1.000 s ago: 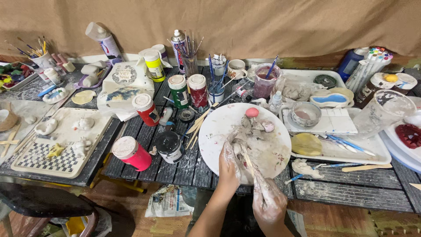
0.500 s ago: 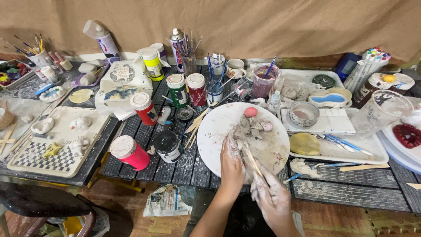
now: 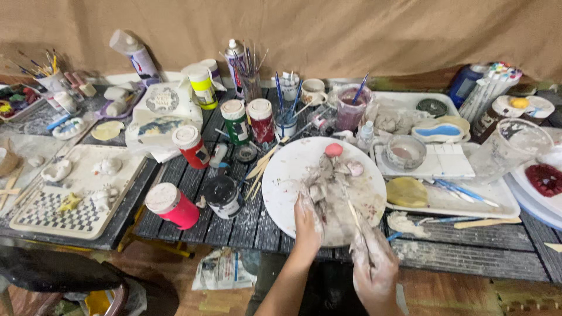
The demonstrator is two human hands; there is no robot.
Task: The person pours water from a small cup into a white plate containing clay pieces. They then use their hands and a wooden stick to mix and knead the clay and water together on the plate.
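A round white plate (image 3: 281,175) smeared with grey and pink clay lies on the dark slatted table (image 3: 246,216). My left hand (image 3: 307,219), coated in grey clay, rests palm-down on the plate's near edge with its fingers on the clay lumps (image 3: 328,178). My right hand (image 3: 372,257), also clay-covered, sits at the plate's near right rim and grips a thin wooden stick (image 3: 355,215) whose tip points into the grey clay. A small pink ball (image 3: 333,150) lies at the plate's far side.
Paint pots in red (image 3: 171,205), green (image 3: 236,120) and black (image 3: 223,196) stand left of the plate. A checkered tray (image 3: 70,216) with white figures lies at far left. Brush cups stand at the back. White trays (image 3: 445,202) with clay and tools lie to the right.
My right hand has slid back toward me and to the right with the stick. My left hand stays on the plate's near edge. The view has shifted a little.
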